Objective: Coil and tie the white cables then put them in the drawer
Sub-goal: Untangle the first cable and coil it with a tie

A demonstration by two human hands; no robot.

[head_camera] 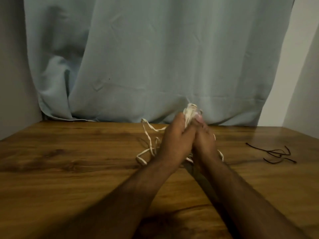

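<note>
A white cable [189, 112] is bunched into a small coil between my two hands, raised above the wooden table [69, 161]. My left hand [176, 137] grips the coil from the left and my right hand [204, 137] grips it from the right, palms close together. Loose loops of the same white cable [146, 138] trail down onto the table to the left of my left wrist, and a short stretch shows by my right wrist. No drawer is in view.
Several thin dark ties [276, 153] lie on the table to the right of my hands. A pale blue curtain [155, 57] hangs behind the table's far edge, with walls at either side.
</note>
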